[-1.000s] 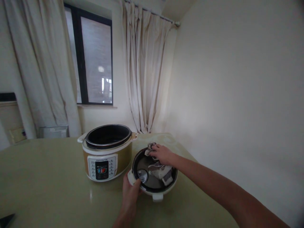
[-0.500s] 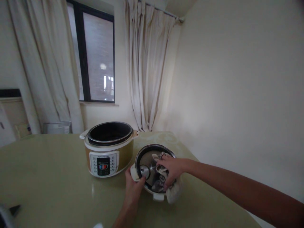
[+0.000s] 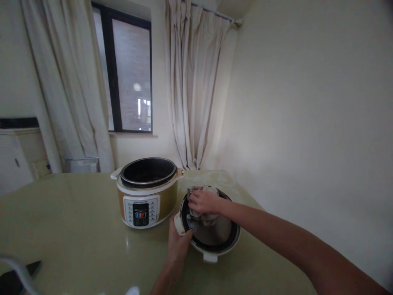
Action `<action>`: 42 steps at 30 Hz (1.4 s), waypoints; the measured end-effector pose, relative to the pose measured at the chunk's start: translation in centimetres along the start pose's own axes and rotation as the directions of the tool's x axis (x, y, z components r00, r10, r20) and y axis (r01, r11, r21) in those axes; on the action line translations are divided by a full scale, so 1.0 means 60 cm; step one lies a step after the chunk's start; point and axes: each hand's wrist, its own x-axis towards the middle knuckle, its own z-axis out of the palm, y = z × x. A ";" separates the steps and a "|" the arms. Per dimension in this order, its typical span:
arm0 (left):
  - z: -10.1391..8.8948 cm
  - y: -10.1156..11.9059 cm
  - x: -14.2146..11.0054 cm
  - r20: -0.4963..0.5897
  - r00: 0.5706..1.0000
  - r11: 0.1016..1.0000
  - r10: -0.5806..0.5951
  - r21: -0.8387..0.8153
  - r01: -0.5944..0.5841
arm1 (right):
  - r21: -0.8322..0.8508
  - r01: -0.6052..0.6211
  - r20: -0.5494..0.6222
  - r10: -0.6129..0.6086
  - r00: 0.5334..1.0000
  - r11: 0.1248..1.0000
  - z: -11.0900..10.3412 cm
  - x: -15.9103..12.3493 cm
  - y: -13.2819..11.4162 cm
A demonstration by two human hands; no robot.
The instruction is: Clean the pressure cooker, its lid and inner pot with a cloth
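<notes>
- While, in the head view, the left hand (image 3: 179, 242) gripped the round, white-rimmed metal lid (image 3: 217, 234) by its left edge, the right hand (image 3: 204, 202) clutched a crumpled pale patterned cloth (image 3: 208, 219) against its inner face.
- The lid was just right of the open gold-and-white electric cooker (image 3: 171, 201).
- The cooker stood upright on the glossy green counter (image 3: 76, 221), its dark round pot (image 3: 149, 171) uncovered.

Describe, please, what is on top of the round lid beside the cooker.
On the lid is a crumpled cloth, with the right hand over it. Part of the lid's grey surface shows bare. Whatever is under the cloth and hand is covered.
</notes>
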 end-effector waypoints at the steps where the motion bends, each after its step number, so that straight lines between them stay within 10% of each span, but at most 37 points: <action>1: 0.000 0.000 -0.001 0.007 0.999 0.999 -0.031 -0.026 0.031 | -0.007 0.120 -0.034 -0.121 0.992 0.993 0.000 0.007 -0.001; 4: 0.001 0.003 -0.007 0.023 0.992 0.988 -0.122 -0.087 0.124 | -0.012 0.200 -0.075 -0.201 0.977 0.980 0.005 0.008 0.004; 8: 0.005 0.007 -0.013 -0.031 0.991 0.986 -0.131 -0.108 0.127 | 0.056 -0.183 0.040 0.181 0.983 0.982 0.018 -0.025 0.016; 14: 0.018 0.016 -0.023 -0.094 0.996 1.000 -0.007 -0.021 0.005 | 0.146 -0.543 0.325 0.478 0.816 0.827 -0.019 -0.086 0.014; 21: 0.036 0.025 -0.025 -0.139 0.989 0.996 0.059 0.079 -0.048 | 0.318 -0.671 0.675 0.337 0.656 0.670 -0.067 -0.117 -0.007; 27: 0.035 0.025 -0.024 -0.098 0.989 0.987 0.109 0.133 -0.095 | 0.669 -0.437 0.498 0.073 0.864 0.601 -0.062 -0.092 -0.095; 32: 0.019 0.021 -0.023 -0.079 0.994 0.994 0.071 0.086 -0.064 | 0.334 -0.472 0.566 0.227 0.793 0.816 -0.063 -0.122 -0.052; 36: 0.015 0.023 -0.026 -0.032 0.998 0.998 0.053 0.031 -0.052 | 0.052 -0.477 0.344 0.433 0.833 0.877 -0.057 -0.111 0.002; 42: 0.010 0.017 -0.026 -0.031 0.997 0.997 0.071 0.028 -0.070 | 0.096 -0.028 0.109 0.018 0.994 0.995 -0.057 -0.022 -0.003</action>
